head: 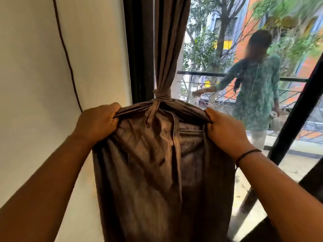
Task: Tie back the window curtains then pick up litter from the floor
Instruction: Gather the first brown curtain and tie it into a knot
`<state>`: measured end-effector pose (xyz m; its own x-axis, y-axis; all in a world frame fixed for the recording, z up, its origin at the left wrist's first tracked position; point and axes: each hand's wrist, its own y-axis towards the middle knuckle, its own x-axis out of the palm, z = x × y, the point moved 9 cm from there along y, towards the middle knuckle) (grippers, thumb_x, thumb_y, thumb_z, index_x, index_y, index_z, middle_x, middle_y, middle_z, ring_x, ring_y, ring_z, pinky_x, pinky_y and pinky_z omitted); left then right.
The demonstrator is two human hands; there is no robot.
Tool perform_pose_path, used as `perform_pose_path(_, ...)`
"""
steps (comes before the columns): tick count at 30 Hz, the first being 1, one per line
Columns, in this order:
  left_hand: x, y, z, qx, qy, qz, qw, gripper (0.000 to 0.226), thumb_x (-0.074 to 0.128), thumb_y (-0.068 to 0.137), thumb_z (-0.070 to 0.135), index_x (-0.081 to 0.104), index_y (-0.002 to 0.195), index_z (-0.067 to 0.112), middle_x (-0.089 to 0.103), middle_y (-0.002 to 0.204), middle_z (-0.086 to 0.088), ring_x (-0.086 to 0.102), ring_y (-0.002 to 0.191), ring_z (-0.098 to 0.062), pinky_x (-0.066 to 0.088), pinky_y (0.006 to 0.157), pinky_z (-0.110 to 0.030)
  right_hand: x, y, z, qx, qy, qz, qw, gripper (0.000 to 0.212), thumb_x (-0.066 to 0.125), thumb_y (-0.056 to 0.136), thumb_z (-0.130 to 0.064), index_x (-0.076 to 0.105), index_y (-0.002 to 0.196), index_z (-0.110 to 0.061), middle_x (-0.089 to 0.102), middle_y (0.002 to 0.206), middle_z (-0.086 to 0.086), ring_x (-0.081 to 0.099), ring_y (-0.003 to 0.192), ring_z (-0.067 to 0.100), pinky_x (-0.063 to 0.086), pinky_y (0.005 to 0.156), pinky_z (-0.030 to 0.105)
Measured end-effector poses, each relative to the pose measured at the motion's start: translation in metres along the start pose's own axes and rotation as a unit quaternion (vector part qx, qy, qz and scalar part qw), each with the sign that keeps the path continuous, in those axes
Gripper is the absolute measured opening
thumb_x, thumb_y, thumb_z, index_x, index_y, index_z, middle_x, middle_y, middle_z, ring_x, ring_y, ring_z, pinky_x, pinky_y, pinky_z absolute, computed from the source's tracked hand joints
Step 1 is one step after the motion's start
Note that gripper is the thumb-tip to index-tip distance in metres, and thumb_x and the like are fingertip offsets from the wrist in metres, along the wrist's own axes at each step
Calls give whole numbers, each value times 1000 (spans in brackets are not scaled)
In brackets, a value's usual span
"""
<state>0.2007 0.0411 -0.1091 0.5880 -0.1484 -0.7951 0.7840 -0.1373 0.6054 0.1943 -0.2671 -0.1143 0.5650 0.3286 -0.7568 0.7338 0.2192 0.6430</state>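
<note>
A brown curtain [157, 172] hangs at the left side of the window, bunched tight by a knotted tie-back band [161, 97] of the same cloth. Below the knot the fabric spreads wide between my hands. My left hand [97, 122] grips the curtain's left fold, fingers closed on it. My right hand [225, 128], with a dark thread band on its wrist, grips the right fold at the same height. No litter or floor shows in this view.
A white wall [52, 84] with a thin dark cable fills the left. A dark window frame [138, 49] stands behind the curtain, and another dark bar [297, 110] slants on the right. Beyond the glass a person in green [253, 93] stands by a balcony railing.
</note>
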Motion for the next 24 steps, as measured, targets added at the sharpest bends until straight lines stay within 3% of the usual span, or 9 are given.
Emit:
perform_pose_path(3, 8, -6, -9, -9, -30, 4, 999, 8, 45, 86, 23, 52, 86, 20, 57, 72, -1, 46, 60, -20, 29, 52, -29, 14, -11, -10, 34, -3, 2, 999, 14, 48, 81, -24, 40, 92, -25, 64, 80, 16, 61, 72, 37, 28, 55, 31)
perform_pose_path(6, 34, -28, -2, -31, -157, 13, 987, 19, 45, 92, 35, 50, 79, 22, 55, 69, 1, 50, 62, -21, 30, 50, -28, 48, -36, -17, 89, 78, -15, 993, 14, 42, 86, -35, 46, 98, -27, 67, 83, 14, 63, 77, 36, 35, 57, 32)
perform_pose_path(10, 101, -83, 23, -77, -340, -68, 935, 34, 50, 82, 64, 49, 75, 31, 55, 77, 6, 51, 66, -8, 37, 55, -19, 131, -93, -41, 150, 230, -203, 940, 29, 58, 87, -41, 57, 113, -27, 68, 106, 4, 63, 97, 23, 48, 77, 29)
perform_pose_path(12, 136, -113, 37, -105, -423, -125, 891, 28, 55, 77, 64, 50, 83, 37, 59, 88, 10, 55, 76, -3, 40, 62, -14, 163, -120, -54, 166, 227, -267, 922, 18, 57, 87, -32, 59, 104, -25, 67, 100, 3, 63, 93, 22, 47, 72, 26)
perform_pose_path(15, 169, -140, 40, -148, -488, -156, 846, 19, 53, 87, 52, 49, 103, 42, 58, 99, 14, 56, 89, -5, 40, 67, -7, 190, -144, -64, 185, 217, -300, 910, 5, 52, 88, -24, 57, 90, -22, 64, 87, 3, 61, 79, 22, 46, 65, 28)
perform_pose_path(17, 177, -148, 23, -170, -466, -140, 857, 12, 46, 95, 42, 45, 105, 36, 59, 97, 9, 60, 89, -16, 44, 69, -22, 194, -153, -58, 218, 199, -302, 907, 6, 50, 87, -19, 55, 87, -24, 61, 80, 0, 59, 73, 23, 46, 62, 29)
perform_pose_path(19, 178, -151, -7, -185, -401, -113, 890, 5, 44, 97, 30, 42, 102, 32, 61, 86, 1, 62, 80, -27, 46, 67, -33, 182, -158, -32, 262, 156, -268, 914, 14, 50, 86, -16, 57, 95, -25, 64, 84, 3, 60, 75, 24, 44, 62, 29)
perform_pose_path(22, 171, -139, -43, -178, -281, -76, 940, 10, 43, 96, 24, 39, 104, 23, 58, 75, -10, 56, 64, -30, 44, 60, -37, 146, -158, 15, 287, 51, -203, 935, 19, 46, 88, -24, 55, 105, -24, 66, 98, 9, 63, 88, 32, 49, 71, 37)
perform_pose_path(24, 171, -124, -42, -154, -250, -78, 953, 12, 42, 95, 25, 38, 105, 20, 53, 71, -6, 50, 59, -26, 39, 56, -35, 137, -156, 33, 291, 20, -199, 936, 19, 44, 88, -23, 54, 105, -21, 65, 100, 12, 63, 89, 35, 51, 74, 41)
